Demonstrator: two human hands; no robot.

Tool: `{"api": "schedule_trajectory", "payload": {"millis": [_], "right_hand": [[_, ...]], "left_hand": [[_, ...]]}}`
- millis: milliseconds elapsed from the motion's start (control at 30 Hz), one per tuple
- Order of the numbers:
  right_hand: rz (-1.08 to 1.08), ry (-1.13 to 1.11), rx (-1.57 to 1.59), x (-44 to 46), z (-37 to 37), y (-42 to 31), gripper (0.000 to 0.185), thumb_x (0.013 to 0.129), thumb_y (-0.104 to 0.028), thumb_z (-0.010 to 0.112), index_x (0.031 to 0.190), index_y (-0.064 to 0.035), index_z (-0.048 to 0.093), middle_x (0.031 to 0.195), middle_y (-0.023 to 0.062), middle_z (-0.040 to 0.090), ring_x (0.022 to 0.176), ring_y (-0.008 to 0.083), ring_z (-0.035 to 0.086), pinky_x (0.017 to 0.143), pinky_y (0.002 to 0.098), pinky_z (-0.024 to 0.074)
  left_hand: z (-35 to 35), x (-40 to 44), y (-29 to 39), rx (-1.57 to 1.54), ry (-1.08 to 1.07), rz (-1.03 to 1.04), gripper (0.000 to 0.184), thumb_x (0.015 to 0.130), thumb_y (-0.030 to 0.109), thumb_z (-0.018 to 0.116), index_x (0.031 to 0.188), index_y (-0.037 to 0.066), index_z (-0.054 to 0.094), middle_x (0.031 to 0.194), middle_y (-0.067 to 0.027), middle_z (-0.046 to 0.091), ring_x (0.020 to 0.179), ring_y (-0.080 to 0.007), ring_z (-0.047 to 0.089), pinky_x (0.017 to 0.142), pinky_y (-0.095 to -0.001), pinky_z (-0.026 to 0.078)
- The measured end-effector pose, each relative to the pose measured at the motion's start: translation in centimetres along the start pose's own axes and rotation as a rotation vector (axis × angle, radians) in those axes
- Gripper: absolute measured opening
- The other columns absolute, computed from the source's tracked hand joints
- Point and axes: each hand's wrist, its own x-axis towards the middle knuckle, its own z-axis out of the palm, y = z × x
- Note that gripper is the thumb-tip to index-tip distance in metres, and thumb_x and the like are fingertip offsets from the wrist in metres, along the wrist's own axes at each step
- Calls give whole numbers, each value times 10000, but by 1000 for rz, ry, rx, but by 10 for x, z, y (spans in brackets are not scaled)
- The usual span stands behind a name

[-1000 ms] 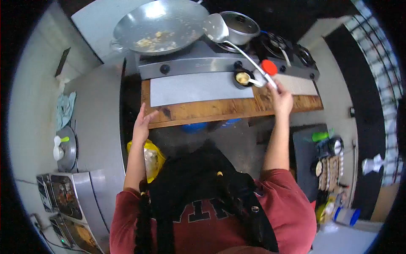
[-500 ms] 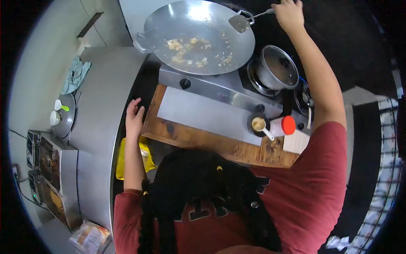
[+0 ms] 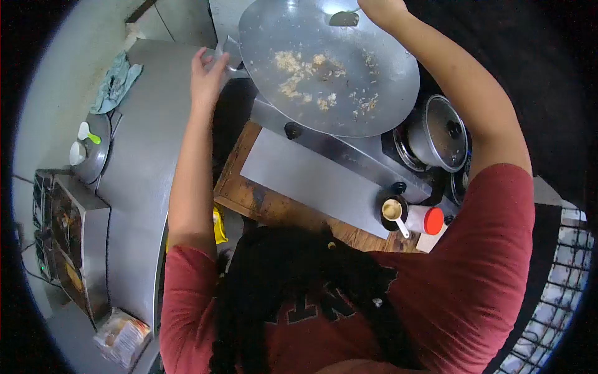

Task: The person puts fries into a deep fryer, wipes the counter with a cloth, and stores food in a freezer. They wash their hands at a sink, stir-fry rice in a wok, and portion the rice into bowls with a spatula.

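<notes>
A large metal wok (image 3: 336, 118) with scattered bits of rice-like food (image 3: 293, 68) sits on the stove. At the top edge of the view, my right hand (image 3: 383, 11) is closed on the spatula (image 3: 344, 19), whose flat blade rests in the far part of the wok. Most of its handle is hidden by the hand or cut off. My left hand (image 3: 209, 73) is at the wok's left handle (image 3: 229, 55), fingers apart and not wrapped round it. Whether the fingertips touch the handle is unclear.
Right of the wok is a lidded pot (image 3: 439, 134) on another burner. Near the front edge stand a cup with a white measuring spoon (image 3: 392, 210) and a red-lidded jar (image 3: 433, 220). On the left are a steel counter (image 3: 149, 124), a cloth (image 3: 116, 82) and a round lid (image 3: 99, 149).
My left hand has moved up from the counter's edge to the wok's left handle. The spatula has moved left into the wok with my right hand. The whole view has shifted.
</notes>
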Motion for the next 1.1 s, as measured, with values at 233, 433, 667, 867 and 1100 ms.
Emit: {"api": "schedule_trajectory", "payload": {"millis": [233, 433, 667, 867, 1100], "right_hand": [[-167, -137, -130, -39, -31, -22, 222, 863, -222, 563, 832, -124, 760, 927, 80, 682, 870, 243, 663, 677, 381, 482], [-261, -305, -116, -95, -109, -43, 151, 795, -180, 648, 882, -99, 742, 918, 50, 656, 961, 236, 632, 763, 392, 493], [-194, -442, 12, -67, -172, -32, 189, 829, -238, 629, 847, -108, 765, 875, 105, 722, 836, 268, 689, 707, 413, 527], [-316, -557, -172, -25, -156, -66, 197, 825, -222, 631, 907, -126, 782, 933, 97, 741, 839, 265, 695, 682, 414, 511], [-440, -730, 61, -4, -209, -69, 190, 839, -201, 642, 934, -130, 790, 991, 98, 750, 926, 260, 714, 768, 428, 539]], "left_hand": [[25, 24, -17, -172, -177, -2, 768, 790, 193, 683, 1431, -28, 322, 1293, -227, 501, 1123, -276, 556, 955, -362, 452], [30, 16, -28, -220, -170, 54, 768, 797, 132, 629, 1454, -30, 267, 1299, -232, 481, 1131, -294, 529, 983, -367, 423], [30, 12, -24, -411, -234, 0, 786, 799, 58, 620, 1476, -9, 225, 1120, -127, 496, 1000, -195, 515, 900, -306, 439], [26, 6, -9, -451, -243, -6, 795, 798, 3, 619, 1481, -13, 214, 1133, -117, 474, 1008, -180, 505, 855, -286, 455], [32, 5, -13, -432, -163, 45, 746, 799, -13, 614, 1463, 8, 275, 1067, -74, 514, 950, -144, 505, 855, -282, 446]]}}
